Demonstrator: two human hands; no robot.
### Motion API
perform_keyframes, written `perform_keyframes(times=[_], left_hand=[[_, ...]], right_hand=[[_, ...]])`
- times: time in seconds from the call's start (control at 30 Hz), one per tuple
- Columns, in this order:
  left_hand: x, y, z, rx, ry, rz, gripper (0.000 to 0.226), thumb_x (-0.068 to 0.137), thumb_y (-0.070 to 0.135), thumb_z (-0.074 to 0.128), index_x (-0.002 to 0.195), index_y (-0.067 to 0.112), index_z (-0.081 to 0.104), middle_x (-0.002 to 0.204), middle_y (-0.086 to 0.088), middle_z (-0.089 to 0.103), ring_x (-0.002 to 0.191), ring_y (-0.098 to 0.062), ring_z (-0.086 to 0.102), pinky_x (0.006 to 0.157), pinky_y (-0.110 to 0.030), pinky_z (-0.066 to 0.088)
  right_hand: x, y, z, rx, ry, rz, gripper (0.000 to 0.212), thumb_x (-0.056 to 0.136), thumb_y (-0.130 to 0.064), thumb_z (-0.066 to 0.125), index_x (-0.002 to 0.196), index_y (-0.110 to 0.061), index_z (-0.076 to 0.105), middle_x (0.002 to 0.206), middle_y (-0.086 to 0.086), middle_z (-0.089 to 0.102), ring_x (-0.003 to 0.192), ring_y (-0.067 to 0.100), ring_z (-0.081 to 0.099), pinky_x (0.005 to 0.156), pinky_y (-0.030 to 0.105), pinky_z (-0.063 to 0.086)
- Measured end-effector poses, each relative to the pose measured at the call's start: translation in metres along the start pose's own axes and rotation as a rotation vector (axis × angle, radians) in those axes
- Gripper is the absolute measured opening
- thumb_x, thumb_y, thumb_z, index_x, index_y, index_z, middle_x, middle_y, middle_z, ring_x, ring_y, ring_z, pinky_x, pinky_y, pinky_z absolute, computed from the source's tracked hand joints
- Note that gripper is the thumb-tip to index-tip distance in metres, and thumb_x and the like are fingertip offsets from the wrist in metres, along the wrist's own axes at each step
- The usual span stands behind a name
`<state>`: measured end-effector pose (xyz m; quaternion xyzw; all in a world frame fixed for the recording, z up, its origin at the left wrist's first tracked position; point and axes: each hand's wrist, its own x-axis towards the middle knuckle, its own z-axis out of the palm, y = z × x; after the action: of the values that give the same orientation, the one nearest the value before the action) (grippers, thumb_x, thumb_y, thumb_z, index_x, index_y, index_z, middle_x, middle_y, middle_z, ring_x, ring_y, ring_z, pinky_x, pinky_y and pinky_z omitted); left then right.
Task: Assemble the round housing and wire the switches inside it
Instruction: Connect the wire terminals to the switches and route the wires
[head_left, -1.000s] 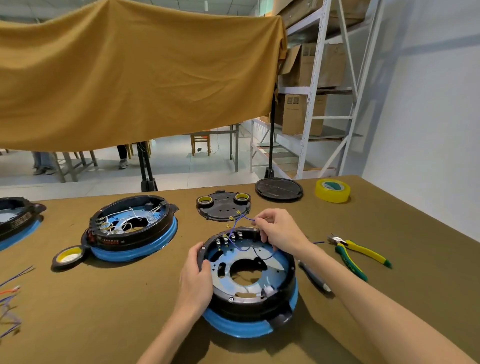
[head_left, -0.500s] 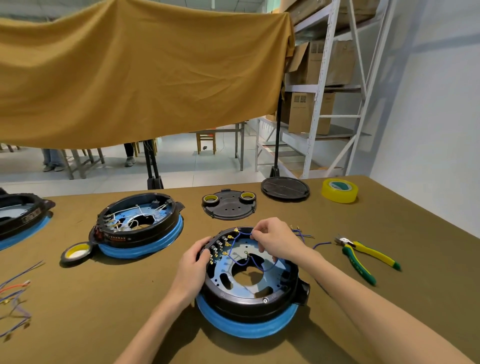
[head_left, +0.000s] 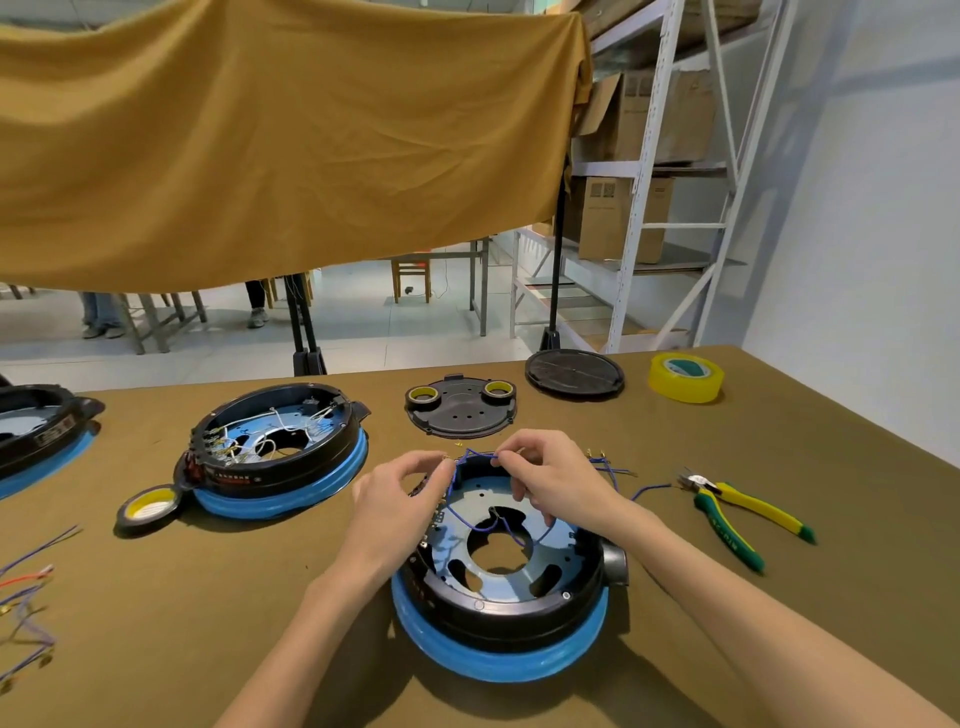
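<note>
Head view: both hands' fingers (head_left: 506, 457) pinching blue wire (head_left: 480, 454) over housing (head_left: 498, 613).

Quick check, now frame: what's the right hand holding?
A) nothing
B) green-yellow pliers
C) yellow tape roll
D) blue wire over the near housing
D: the right hand pinches the blue wire above the near housing; the pliers and tape roll lie untouched on the table.

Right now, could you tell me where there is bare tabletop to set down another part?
Free: between the pliers and yellow tape roll; also between the loose wires and the left forearm. Crowded: around the housing where both hands work.
</note>
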<state>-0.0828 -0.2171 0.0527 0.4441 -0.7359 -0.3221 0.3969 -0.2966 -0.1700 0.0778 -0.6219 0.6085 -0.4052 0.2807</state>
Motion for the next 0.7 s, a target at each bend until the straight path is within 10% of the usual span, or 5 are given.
perform_keyframes(times=[0.17, 0.33, 0.7], left_hand=[[0.008, 0.004, 0.006, -0.185, 0.021, 0.039, 0.009, 0.095, 0.029, 0.073, 0.103, 0.027, 0.073, 0.083, 0.014, 0.079, 0.09, 0.001, 0.072, 0.079, -0.02, 0.051], [0.003, -0.001, 0.012, -0.297, -0.055, -0.002, 0.008, 0.093, 0.026, 0.075, 0.101, 0.027, 0.075, 0.081, 0.008, 0.08, 0.084, -0.007, 0.076, 0.07, -0.015, 0.055], [-0.011, -0.017, 0.01, -0.397, -0.055, 0.012, 0.012, 0.089, 0.018, 0.079, 0.1, 0.022, 0.081, 0.083, 0.0, 0.08, 0.083, -0.017, 0.078, 0.077, -0.023, 0.06]], right_hand=[[-0.005, -0.005, -0.005, 0.053, -0.021, -0.006, 0.016, 0.105, -0.02, 0.054, 0.103, -0.012, 0.068, 0.064, 0.003, 0.066, 0.045, 0.018, 0.05, 0.044, 0.032, 0.049], [0.009, -0.014, -0.016, -0.134, -0.15, 0.018, 0.019, 0.1, -0.031, 0.065, 0.105, -0.016, 0.075, 0.09, 0.005, 0.078, 0.087, 0.023, 0.072, 0.085, 0.042, 0.059], [0.023, -0.013, 0.016, 0.227, -0.217, 0.137, 0.02, 0.099, -0.017, 0.068, 0.101, 0.0, 0.078, 0.071, 0.006, 0.068, 0.066, 0.019, 0.056, 0.057, 0.025, 0.051]])
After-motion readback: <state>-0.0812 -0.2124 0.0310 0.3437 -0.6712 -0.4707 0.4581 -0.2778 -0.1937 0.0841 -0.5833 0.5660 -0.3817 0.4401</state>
